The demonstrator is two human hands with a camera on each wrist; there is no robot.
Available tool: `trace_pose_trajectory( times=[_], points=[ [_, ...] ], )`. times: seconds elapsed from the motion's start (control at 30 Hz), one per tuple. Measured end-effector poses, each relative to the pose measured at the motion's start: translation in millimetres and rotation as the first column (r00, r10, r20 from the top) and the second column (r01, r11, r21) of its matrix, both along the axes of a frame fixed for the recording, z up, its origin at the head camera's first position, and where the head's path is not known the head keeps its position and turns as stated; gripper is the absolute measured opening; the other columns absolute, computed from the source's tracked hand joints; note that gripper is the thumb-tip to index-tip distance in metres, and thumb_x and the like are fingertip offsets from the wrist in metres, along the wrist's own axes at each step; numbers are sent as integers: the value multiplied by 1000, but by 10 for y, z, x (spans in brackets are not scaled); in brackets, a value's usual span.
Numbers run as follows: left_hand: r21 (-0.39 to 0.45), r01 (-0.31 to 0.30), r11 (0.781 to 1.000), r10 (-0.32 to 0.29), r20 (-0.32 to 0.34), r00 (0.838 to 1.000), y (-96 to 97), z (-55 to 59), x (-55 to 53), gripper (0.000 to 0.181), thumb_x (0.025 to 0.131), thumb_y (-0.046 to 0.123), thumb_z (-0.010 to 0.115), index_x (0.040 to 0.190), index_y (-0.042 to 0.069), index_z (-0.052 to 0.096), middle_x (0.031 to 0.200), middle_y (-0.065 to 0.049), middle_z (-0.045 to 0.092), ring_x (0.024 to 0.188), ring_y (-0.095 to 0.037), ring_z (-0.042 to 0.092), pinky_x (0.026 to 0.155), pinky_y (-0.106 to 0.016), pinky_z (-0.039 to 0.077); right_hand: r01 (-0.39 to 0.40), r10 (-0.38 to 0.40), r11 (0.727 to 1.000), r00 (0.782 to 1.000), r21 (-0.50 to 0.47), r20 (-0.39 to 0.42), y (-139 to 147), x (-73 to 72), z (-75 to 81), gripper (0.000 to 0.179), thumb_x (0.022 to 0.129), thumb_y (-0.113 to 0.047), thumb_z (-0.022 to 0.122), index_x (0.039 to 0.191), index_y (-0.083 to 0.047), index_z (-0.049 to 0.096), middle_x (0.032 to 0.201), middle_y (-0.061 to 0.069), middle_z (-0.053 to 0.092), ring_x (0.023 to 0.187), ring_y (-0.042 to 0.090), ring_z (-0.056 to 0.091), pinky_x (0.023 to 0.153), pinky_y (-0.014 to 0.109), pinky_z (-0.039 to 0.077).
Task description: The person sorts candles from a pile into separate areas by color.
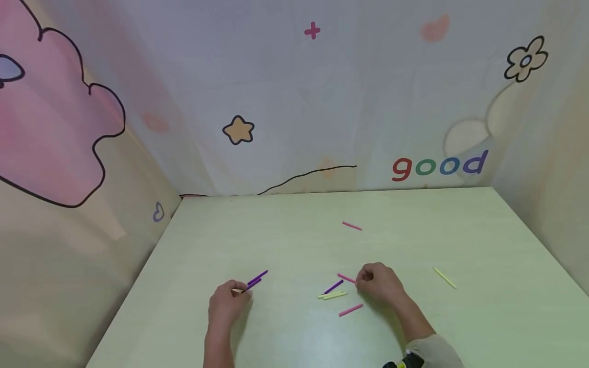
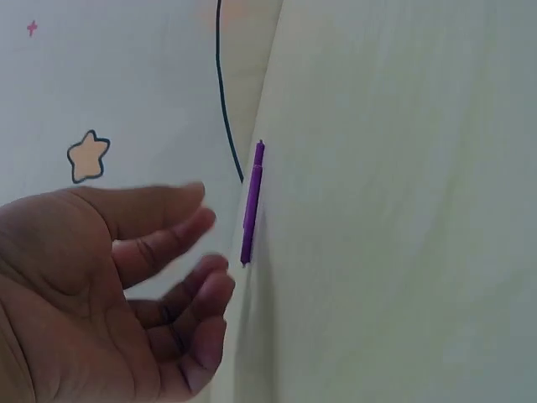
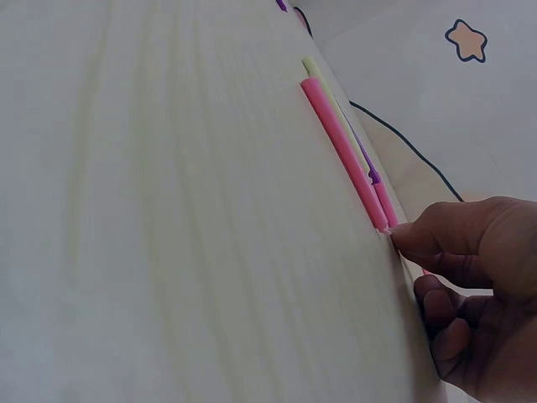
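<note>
Two slim purple sticks (image 1: pixel 257 277) lie side by side on the table's left half. My left hand (image 1: pixel 226 305) is beside their near end; the left wrist view shows its fingers loosely bent, with a gap between them and the purple stick (image 2: pixel 252 201). On the right, my right hand (image 1: pixel 381 283) pinches the end of a pink stick (image 1: pixel 346 278) between thumb and finger. Left of that hand lie a purple stick (image 1: pixel 334 286) and two pale yellow sticks (image 1: pixel 335 296) close together. Nearer to me is another pink stick (image 1: pixel 351 310).
A pink stick (image 1: pixel 352 226) lies farther back on the pale table (image 1: pixel 285 235). Off to the right rests one yellow stick (image 1: pixel 444 278). A printed cloth wall (image 1: pixel 285 76) stands along the table's back edge and continues down both sides.
</note>
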State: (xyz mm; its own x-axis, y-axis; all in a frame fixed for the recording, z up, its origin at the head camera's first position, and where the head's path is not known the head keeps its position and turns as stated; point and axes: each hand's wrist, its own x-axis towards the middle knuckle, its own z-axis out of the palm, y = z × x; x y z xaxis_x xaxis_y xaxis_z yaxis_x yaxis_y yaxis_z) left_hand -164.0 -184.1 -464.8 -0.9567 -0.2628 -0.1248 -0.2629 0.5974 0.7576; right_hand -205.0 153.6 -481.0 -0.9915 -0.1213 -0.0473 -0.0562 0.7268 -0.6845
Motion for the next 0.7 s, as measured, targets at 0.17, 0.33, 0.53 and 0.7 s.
trace_pose_trajectory(
  times=[0.17, 0.33, 0.53, 0.7],
  points=[
    [80, 123, 989, -121, -24, 992, 132, -53, 17, 20, 82, 14, 70, 99, 5, 66, 82, -3, 59, 76, -19, 55, 60, -32, 44, -10, 10, 1000, 1000, 5, -8, -2, -16, -2, 5, 77, -7, 65, 73, -11, 65, 65, -4, 53, 66, 14, 47, 62, 30, 39],
    [70, 225, 972, -220, -76, 973, 250, -87, 6, 21, 81, 16, 70, 100, 6, 67, 86, -3, 60, 82, -19, 59, 68, -35, 47, -20, 20, 1000, 1000, 12, -9, -7, -29, 3, 5, 77, -7, 65, 73, -11, 65, 66, -4, 53, 67, 14, 47, 63, 30, 39],
    [92, 334, 938, -323, -117, 939, 412, -68, -8, 23, 83, 18, 69, 102, 6, 66, 90, -4, 59, 85, -20, 59, 72, -36, 47, -30, 30, 999, 999, 10, -25, 2, -20, 24, 6, 76, -5, 64, 73, -11, 65, 67, -5, 54, 67, 14, 48, 63, 31, 40],
    [112, 378, 919, -361, -145, 921, 542, -45, -27, 22, 82, 17, 70, 101, 5, 67, 87, -3, 59, 81, -18, 58, 70, -35, 47, -28, 28, 1000, 999, 14, -18, 10, -22, 24, 6, 76, -6, 64, 73, -10, 65, 67, -5, 54, 67, 14, 48, 63, 30, 39]
  ],
)
